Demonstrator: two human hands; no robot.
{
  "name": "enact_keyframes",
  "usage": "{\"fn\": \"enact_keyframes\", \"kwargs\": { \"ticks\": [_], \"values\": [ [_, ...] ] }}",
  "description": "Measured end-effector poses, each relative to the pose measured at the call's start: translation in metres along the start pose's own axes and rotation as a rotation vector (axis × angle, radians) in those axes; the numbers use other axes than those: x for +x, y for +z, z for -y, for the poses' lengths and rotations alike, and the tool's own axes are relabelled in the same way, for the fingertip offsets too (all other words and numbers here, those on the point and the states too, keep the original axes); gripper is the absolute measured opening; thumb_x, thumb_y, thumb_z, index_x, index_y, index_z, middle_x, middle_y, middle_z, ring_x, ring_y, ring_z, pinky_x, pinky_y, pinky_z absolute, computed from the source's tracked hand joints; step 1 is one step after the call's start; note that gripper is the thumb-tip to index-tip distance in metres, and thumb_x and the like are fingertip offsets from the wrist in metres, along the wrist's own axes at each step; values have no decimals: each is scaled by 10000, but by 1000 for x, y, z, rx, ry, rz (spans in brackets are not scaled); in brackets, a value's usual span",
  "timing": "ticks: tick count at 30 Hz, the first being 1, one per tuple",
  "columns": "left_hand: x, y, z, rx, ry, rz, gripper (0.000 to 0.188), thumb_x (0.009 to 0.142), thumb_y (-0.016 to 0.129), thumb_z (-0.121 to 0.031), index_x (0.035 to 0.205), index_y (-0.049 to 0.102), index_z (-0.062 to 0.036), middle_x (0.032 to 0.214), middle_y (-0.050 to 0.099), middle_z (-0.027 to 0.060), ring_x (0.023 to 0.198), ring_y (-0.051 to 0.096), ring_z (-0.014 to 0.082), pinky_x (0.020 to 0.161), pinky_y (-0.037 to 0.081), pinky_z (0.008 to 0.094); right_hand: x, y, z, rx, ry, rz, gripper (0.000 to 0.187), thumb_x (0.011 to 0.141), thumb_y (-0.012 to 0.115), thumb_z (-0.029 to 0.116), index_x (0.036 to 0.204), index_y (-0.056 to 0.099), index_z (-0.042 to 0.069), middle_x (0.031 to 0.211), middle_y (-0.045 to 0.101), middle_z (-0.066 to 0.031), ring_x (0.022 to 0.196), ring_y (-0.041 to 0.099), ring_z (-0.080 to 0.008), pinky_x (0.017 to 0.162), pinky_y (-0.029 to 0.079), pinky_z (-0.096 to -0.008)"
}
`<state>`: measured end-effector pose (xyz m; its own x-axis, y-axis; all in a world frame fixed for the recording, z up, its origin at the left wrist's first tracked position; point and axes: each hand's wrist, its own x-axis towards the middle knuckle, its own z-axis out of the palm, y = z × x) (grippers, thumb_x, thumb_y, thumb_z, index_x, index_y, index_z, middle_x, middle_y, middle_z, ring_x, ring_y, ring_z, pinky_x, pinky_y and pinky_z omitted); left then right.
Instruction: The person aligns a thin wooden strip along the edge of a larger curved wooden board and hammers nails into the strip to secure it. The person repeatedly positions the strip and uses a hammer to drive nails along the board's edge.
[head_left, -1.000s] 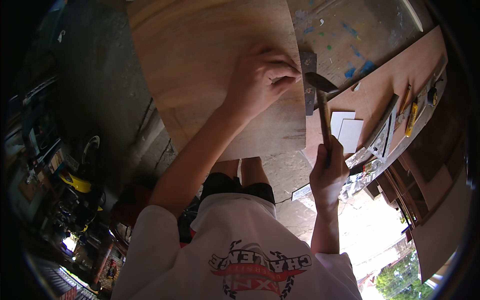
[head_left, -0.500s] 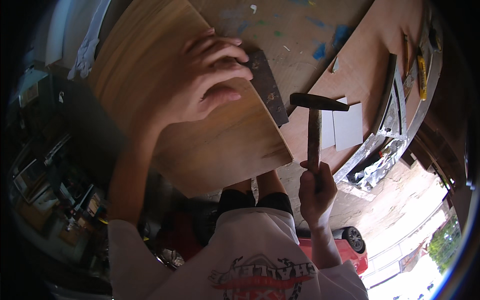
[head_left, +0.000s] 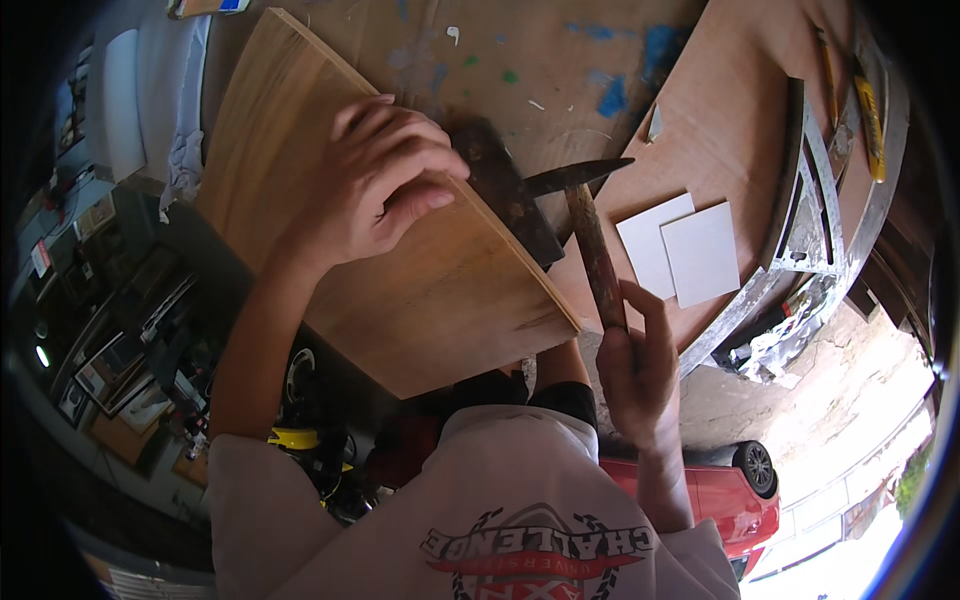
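Observation:
My left hand [head_left: 385,185] rests over a wide wooden board [head_left: 440,310], its fingers bent over the board's right edge and gripping it. The board stands tilted above the table. Wrapped round the handle of a hammer [head_left: 597,245] is my right hand [head_left: 640,375]. The hammer's dark head lies just right of the board's edge, one end over a dark, flat metal bar [head_left: 500,185]. Whether the head touches the bar, I cannot tell. Part of the bar is hidden behind the board and my left fingers.
Two white square tiles [head_left: 702,255] overlap on the tabletop [head_left: 740,130] to the right. Beyond them lie a metal frame [head_left: 812,200] and a yellow-handled tool [head_left: 868,130]. Crumpled white cloth [head_left: 185,160] hangs at the far left. A red car [head_left: 715,490] stands at the lower right.
The hammer has swung left and its head now reaches the dark bar beside the board. My left hand keeps its hold on the board's edge. The view has shifted slightly.

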<state>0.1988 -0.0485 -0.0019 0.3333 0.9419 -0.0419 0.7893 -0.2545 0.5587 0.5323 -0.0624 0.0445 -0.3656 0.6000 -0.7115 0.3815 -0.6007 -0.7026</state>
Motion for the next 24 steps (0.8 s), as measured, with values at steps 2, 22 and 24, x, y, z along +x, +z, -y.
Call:
{"fn": "enact_keyframes", "kwargs": {
  "ticks": [2,22,24],
  "values": [
    [-1,0,0,-10,-17,-3,175,877,770,-263,1018,710,-177,1046,664,0,1137,620,258,1107,351,474,7,-6,1,-26,-15,50,448,1042,523,75,1483,469,15,746,683,-105,678,635,-123,666,504,-284],
    [-4,2,0,58,5,-18,197,885,768,-287,1010,666,-175,1111,629,3,1170,561,266,1071,385,462,14,2,-5,1,-102,118,513,1079,467,100,1582,401,19,586,491,60,467,362,-2,444,289,-205],
    [-5,2,-1,57,-5,-10,191,885,766,-286,1003,662,-177,1108,626,1,1163,564,255,1092,380,466,14,3,-6,30,-94,31,527,1064,449,70,1585,396,18,597,493,67,491,367,-2,468,298,-204]
  ]
}}
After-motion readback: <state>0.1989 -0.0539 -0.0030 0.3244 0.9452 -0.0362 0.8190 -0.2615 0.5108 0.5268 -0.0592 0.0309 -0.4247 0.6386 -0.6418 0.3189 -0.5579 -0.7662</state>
